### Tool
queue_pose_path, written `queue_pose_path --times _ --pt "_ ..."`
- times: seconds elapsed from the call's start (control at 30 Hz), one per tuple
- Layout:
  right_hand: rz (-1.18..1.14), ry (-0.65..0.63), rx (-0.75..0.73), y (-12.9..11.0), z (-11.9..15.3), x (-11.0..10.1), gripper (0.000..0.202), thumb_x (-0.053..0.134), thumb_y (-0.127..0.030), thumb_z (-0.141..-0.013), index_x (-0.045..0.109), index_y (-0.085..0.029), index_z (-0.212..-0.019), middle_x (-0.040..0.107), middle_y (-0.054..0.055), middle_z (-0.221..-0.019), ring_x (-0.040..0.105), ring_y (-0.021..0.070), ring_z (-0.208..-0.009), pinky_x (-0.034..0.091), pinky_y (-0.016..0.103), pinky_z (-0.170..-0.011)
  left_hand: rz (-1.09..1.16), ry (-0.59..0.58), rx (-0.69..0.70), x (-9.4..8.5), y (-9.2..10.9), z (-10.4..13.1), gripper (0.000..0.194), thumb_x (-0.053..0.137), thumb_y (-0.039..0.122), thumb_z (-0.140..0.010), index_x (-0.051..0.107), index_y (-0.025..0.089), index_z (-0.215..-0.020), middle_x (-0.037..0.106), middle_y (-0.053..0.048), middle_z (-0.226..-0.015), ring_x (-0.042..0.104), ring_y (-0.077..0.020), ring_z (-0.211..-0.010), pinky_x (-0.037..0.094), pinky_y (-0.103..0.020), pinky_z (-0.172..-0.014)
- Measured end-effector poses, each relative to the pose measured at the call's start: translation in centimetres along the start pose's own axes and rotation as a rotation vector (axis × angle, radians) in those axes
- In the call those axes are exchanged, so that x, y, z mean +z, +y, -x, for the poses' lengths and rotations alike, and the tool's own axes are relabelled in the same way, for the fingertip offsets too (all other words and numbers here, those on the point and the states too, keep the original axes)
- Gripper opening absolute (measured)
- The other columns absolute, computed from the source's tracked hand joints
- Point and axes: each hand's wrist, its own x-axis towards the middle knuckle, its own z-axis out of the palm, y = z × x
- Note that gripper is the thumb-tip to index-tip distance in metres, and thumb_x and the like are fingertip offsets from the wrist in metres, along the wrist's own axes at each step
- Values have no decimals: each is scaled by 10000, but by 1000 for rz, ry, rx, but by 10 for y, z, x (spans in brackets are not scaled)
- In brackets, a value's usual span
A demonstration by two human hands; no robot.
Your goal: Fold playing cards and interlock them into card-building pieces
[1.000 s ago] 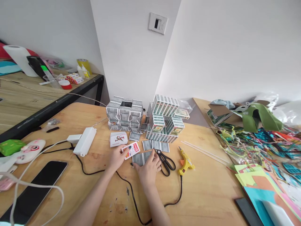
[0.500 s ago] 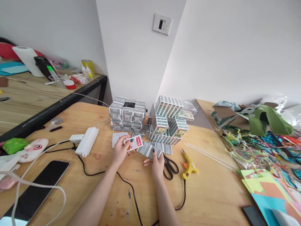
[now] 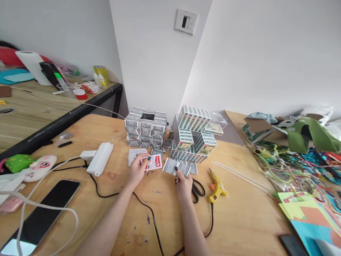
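My left hand (image 3: 137, 168) is closed on a red and white playing card (image 3: 155, 162) marked like a poker card, its thumb lying across the face. In my right hand (image 3: 183, 181) a grey patterned playing card (image 3: 184, 169) is pinched, beside another patterned card (image 3: 169, 166) at its left. White cards (image 3: 135, 154) lie just behind my left hand. Behind them stands a box-like structure of folded cards (image 3: 146, 128). To its right rise stacked green and white card boxes (image 3: 195, 119). Black-handled scissors (image 3: 198, 191) lie beside my right hand, partly hidden by it.
A yellow glue gun (image 3: 217, 186) and clear glue sticks (image 3: 241, 175) lie at the right. Black cable (image 3: 151, 213) runs across the table front. A white power adapter (image 3: 100, 159) and a phone (image 3: 44, 217) are at the left. Coloured papers and cords crowd the far right.
My right hand has moved slightly right and down with the patterned card, away from the left hand. The left hand still holds the red and white card. The camera view has shifted a little.
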Motion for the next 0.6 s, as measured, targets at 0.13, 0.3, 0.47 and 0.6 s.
queue_pose_path --times 0.13,0.3,0.47,0.6 --pt "51 -3 18 1 0 -2 362 762 -341 -533 485 -169 -692 477 -84 -513 351 38 -339 303 193 -324 -37 6 26 -2 -3 1 271 551 376 -740 560 166 -910 531 35 -605 457 -71 -403 396 -184 -351" --pt "70 -9 10 2 1 -3 350 747 -350 -551 501 -162 -714 499 -72 -539 361 34 -346 307 187 -327 -54 -20 31 1 -3 5 279 543 386 -750 553 168 -922 529 36 -602 473 -76 -403 396 -185 -347" --pt "91 -2 -8 5 -1 -4 347 733 -373 -558 499 -170 -714 483 -83 -502 369 45 -341 302 194 -329 -49 5 29 0 -3 5 303 547 407 -739 556 169 -927 535 35 -608 494 -87 -441 427 -195 -384" --pt "90 -22 -2 5 -1 -4 344 733 -371 -557 497 -172 -708 477 -87 -494 377 46 -342 308 195 -337 -80 -23 11 1 -2 5 312 541 407 -743 557 163 -937 558 26 -606 491 -85 -409 402 -192 -364"
